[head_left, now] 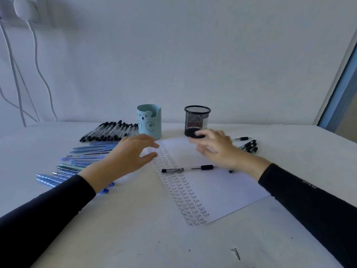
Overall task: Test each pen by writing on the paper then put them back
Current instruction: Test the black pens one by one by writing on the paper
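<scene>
Close to us, low on the white table (116, 238), lies a tiny dark bit (we cannot tell what it is). Above it is the paper (222, 190), with rows of the word "Test" running down its left side.

One pen (188, 168) lies flat on the paper. It is a clear pen with a black grip. It lies sideways, left to right, with the grip end pointing right. It sits between our two hands, a little nearer to us than both.

Our left hand (131, 155) hangs over the paper's left edge, fingers spread and holding nothing. Our right hand (214, 147) is blurry, with loose fingers, and we see nothing in it. It floats just behind the grip end of the pen, so we think it is the nearer hand for picking it up. It would need to come back toward us and down.

More pens wait around us: blue pens (77, 167) and black-capped pens (112, 130) on the left, a few black pens (249, 146) on the right. A bear cup (149, 121) and a mesh cup (197, 120) stand behind the paper.
</scene>
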`<action>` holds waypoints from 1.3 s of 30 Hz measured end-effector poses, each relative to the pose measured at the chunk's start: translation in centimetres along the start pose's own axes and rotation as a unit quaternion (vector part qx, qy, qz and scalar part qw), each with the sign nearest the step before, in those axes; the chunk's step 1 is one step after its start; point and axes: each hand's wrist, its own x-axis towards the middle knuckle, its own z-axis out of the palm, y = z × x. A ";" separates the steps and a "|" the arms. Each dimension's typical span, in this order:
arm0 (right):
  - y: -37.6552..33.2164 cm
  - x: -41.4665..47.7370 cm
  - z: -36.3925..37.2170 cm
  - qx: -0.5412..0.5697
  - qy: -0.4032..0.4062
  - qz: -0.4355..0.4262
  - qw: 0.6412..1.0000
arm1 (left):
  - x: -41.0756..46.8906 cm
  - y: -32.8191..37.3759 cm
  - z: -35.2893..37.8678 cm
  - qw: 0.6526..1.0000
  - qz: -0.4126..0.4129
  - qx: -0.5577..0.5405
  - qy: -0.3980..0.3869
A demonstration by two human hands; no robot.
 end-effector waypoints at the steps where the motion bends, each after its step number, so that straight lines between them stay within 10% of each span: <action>1: 1.5 0.6 -0.5 -0.009 0.016 0.036 0.999 | 0.0 0.5 0.1 0.998 0.030 -0.059 0.017; 8: 8.7 1.4 -1.5 -0.035 -0.024 0.186 0.982 | -0.2 4.1 0.7 0.976 0.102 -0.181 -0.062; 12: 8.9 1.4 -1.5 -0.129 0.021 0.153 0.980 | 0.2 3.3 -0.1 0.975 0.129 -0.175 0.042; 19: 5.1 0.7 -1.7 0.070 0.117 0.011 0.991 | 2.9 -1.5 -5.3 0.937 -0.185 -0.127 0.269; 26: 0.3 -0.1 -2.2 0.203 0.128 0.011 0.971 | 4.4 -7.9 -3.3 0.942 -0.326 -0.001 0.085; 39: -2.0 -1.3 -3.6 0.375 0.080 -0.011 0.924 | 4.0 -4.8 -2.2 0.971 -0.222 0.031 0.077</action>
